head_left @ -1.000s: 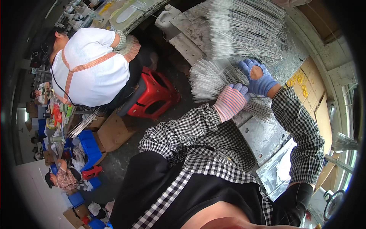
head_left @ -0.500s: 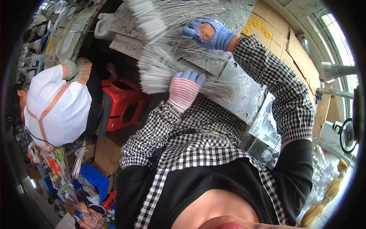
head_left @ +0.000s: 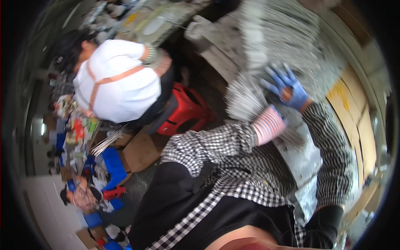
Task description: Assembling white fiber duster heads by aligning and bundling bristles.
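Against the metal bench (head_left: 308, 162), the left hand (head_left: 270, 124) grips a fanned bundle of thin grey rods (head_left: 243, 98). Right hand (head_left: 287, 85), fingers spread wide, rests beside that bundle, below a larger rod stack (head_left: 283, 37).

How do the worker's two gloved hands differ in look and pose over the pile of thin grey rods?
The right hand shows a blue palm with fingers spread wide; the left hand shows a pink-striped knit back, its fingers hidden. The right hand reaches farther up the rods; the left hand sits lower, at a fanned bundle. Both are gloved and come from checked sleeves.
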`<state>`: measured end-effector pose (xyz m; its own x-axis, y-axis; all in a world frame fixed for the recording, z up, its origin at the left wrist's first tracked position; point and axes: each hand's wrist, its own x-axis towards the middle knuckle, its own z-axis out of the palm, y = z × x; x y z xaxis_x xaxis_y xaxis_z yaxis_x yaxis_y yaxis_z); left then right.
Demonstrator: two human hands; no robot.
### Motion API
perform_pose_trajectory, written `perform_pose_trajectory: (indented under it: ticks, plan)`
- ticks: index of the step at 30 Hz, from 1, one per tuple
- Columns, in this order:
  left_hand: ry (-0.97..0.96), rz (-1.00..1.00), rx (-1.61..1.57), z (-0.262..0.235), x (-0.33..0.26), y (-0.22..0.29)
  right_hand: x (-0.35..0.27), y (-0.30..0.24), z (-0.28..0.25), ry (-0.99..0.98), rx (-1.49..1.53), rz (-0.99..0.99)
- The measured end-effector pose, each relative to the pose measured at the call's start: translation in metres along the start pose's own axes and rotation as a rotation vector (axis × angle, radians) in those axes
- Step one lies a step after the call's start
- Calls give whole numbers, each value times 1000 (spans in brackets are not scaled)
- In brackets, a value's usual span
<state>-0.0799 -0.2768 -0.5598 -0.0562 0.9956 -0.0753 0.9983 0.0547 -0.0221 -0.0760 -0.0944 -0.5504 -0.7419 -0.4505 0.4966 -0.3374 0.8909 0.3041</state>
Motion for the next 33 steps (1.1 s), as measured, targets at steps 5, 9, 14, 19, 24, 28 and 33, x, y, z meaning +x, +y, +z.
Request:
perform_pose_trajectory:
  ticks: [5,9,14,19,24,28,33]
  plan:
    - [-80,57,28,-42,-22,22,-3,23,0,-173,-65,-15]
    - [-52,231,-163,-74,-64,61,-15,30,1,-246,8,-15]
    - [128,266,-239,-91,-102,74,-17,25,6,-249,-4,-2]
    - [85,246,-239,-110,-136,82,-14,15,4,-308,-16,80]
    - [216,181,-202,-120,-168,83,-12,7,1,-500,-160,136]
    - [213,98,-219,-131,-195,82,-6,-3,-2,-568,-194,186]
    - [161,-54,-322,-146,-213,70,-6,-21,-13,-578,-142,274]
